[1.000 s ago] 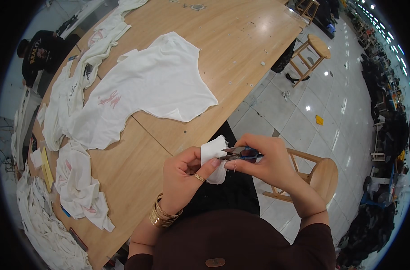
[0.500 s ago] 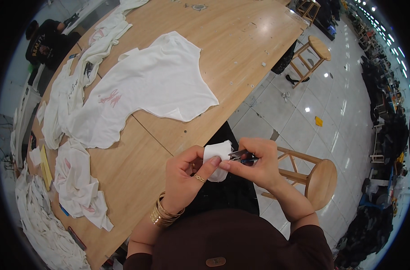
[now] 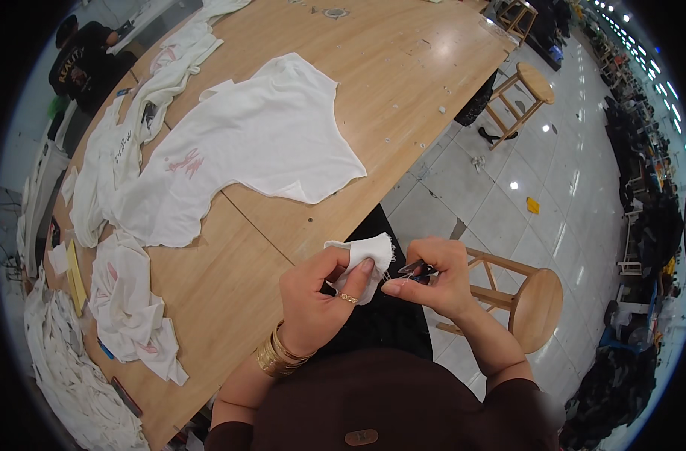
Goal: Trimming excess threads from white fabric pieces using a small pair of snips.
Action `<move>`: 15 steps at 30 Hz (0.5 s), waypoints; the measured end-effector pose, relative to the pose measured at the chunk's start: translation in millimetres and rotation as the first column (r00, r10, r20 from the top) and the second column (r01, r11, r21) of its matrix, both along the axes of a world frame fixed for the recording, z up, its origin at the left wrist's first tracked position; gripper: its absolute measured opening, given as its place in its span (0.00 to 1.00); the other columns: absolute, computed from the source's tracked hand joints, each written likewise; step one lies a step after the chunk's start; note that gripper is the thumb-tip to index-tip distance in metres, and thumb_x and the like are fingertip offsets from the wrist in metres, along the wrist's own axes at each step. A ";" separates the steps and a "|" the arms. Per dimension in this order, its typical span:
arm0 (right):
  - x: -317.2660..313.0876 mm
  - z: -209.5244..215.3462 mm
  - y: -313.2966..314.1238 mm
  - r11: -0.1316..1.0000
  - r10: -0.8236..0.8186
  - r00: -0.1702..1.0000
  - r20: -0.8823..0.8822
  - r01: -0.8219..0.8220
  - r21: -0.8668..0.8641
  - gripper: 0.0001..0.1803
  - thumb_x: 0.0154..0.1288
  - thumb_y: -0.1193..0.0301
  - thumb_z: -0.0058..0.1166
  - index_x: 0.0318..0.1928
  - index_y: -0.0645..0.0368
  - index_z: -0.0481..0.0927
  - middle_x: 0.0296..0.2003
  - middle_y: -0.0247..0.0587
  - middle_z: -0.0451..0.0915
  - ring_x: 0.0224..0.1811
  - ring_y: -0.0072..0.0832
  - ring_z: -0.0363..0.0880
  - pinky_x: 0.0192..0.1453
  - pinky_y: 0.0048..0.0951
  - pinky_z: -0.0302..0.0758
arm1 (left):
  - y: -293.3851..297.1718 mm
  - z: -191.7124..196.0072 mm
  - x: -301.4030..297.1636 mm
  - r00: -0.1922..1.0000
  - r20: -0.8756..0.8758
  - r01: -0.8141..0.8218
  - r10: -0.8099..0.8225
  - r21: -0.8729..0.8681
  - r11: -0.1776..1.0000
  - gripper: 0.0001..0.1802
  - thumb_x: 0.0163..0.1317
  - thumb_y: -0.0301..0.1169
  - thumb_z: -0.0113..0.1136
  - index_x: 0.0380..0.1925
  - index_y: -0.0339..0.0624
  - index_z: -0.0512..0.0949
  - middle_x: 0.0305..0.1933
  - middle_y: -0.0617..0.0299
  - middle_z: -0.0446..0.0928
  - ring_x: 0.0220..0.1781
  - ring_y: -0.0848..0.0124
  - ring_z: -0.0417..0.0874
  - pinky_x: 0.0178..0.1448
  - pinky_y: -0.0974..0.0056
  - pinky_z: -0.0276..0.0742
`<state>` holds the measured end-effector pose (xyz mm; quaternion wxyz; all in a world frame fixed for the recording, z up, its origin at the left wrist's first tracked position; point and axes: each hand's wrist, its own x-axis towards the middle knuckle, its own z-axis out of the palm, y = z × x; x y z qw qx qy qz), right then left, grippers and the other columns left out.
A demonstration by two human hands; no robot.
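Note:
My left hand (image 3: 320, 295) pinches a small folded piece of white fabric (image 3: 370, 250) between thumb and fingers, near the table's edge. Loose threads fringe the fabric's right side. In my right hand (image 3: 438, 279) are small dark thread snips (image 3: 414, 269), their tips pointing left toward that frayed edge. A few threads run between the fabric and my right thumb. The snips' blades are a little apart from the cloth, and my fingers cover their handles.
A white garment piece with pink print (image 3: 268, 135) lies spread on the wooden table (image 3: 411, 68). Crumpled white pieces (image 3: 129, 301) and a white heap (image 3: 72, 368) lie left. Wooden stools (image 3: 537, 308) stand on the tiled floor to the right. A person (image 3: 87, 64) is at far left.
My right hand with the snips has drawn slightly right and down, away from the fabric. My left hand has turned the fabric a little, and its frayed threads show more.

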<state>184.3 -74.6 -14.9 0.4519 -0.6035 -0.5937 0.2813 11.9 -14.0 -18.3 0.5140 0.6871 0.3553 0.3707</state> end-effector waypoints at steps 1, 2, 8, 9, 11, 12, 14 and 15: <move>0.5 -1.2 -1.1 1.000 0.002 1.000 -0.016 -0.002 -0.012 0.26 0.42 0.59 0.70 0.13 0.59 0.63 0.11 0.33 0.64 0.13 0.22 0.64 0.18 0.22 0.58 | -0.4 0.0 1.0 1.000 0.000 -0.005 0.005 0.016 1.000 0.05 0.56 0.26 0.62 0.28 0.36 0.77 0.21 0.62 0.76 0.21 0.78 0.75 0.26 0.74 0.69; 0.9 -2.3 -2.0 1.000 0.002 1.000 -0.015 -0.002 -0.012 0.26 0.42 0.59 0.70 0.13 0.59 0.63 0.11 0.33 0.64 0.13 0.22 0.64 0.18 0.22 0.58 | -0.5 -0.6 1.4 1.000 0.001 -0.005 0.005 0.016 1.000 0.05 0.56 0.26 0.62 0.28 0.36 0.77 0.21 0.62 0.76 0.21 0.78 0.75 0.26 0.74 0.69; 6.2 -5.8 -8.2 0.999 0.034 0.997 -0.068 -0.035 -0.009 0.26 0.41 0.62 0.70 0.13 0.60 0.63 0.11 0.33 0.63 0.14 0.22 0.63 0.18 0.21 0.59 | 4.0 -15.4 3.2 0.987 -0.131 -0.078 0.093 0.115 0.990 0.07 0.55 0.28 0.62 0.25 0.36 0.76 0.18 0.63 0.74 0.20 0.80 0.73 0.23 0.73 0.67; 7.5 -3.0 -9.0 0.999 0.034 0.996 -0.082 -0.034 -0.006 0.24 0.42 0.62 0.70 0.14 0.60 0.65 0.12 0.32 0.64 0.14 0.20 0.63 0.19 0.20 0.59 | 10.1 -18.6 3.0 0.986 -0.126 -0.118 0.114 -0.024 0.993 0.09 0.55 0.29 0.63 0.24 0.36 0.74 0.18 0.65 0.73 0.20 0.82 0.72 0.23 0.74 0.65; 7.9 3.8 -8.5 1.000 0.029 0.995 -0.096 -0.029 -0.002 0.23 0.42 0.63 0.70 0.15 0.60 0.66 0.12 0.31 0.65 0.15 0.18 0.64 0.19 0.19 0.60 | 16.5 -27.4 -2.6 0.984 -0.123 -0.150 0.131 -0.162 0.975 0.10 0.55 0.29 0.63 0.22 0.36 0.73 0.17 0.67 0.72 0.20 0.84 0.70 0.23 0.75 0.63; 8.1 8.3 -7.4 0.994 -0.068 0.977 -0.202 0.050 -0.093 0.21 0.42 0.63 0.70 0.16 0.60 0.69 0.12 0.28 0.65 0.16 0.16 0.63 0.20 0.19 0.60 | 17.4 -32.5 -7.1 0.991 -0.068 -0.123 0.111 -0.197 0.973 0.10 0.56 0.29 0.63 0.22 0.36 0.73 0.17 0.69 0.72 0.21 0.86 0.69 0.23 0.76 0.62; 8.4 9.4 -6.0 0.974 -0.171 0.940 -0.296 0.116 -0.194 0.19 0.42 0.64 0.70 0.17 0.61 0.71 0.13 0.26 0.65 0.17 0.14 0.63 0.21 0.18 0.60 | 16.7 -32.3 -9.1 0.996 -0.014 -0.094 0.093 -0.234 0.968 0.10 0.57 0.29 0.62 0.22 0.36 0.73 0.18 0.70 0.72 0.21 0.87 0.68 0.23 0.77 0.61; 8.3 7.7 -4.9 0.976 -0.183 0.949 -0.258 0.145 -0.160 0.17 0.43 0.65 0.69 0.25 0.59 0.74 0.15 0.25 0.66 0.18 0.14 0.63 0.22 0.18 0.60 | 15.6 -28.1 -9.1 0.998 0.028 -0.048 0.059 -0.292 0.955 0.09 0.57 0.28 0.61 0.23 0.36 0.74 0.19 0.71 0.73 0.22 0.88 0.68 0.23 0.78 0.60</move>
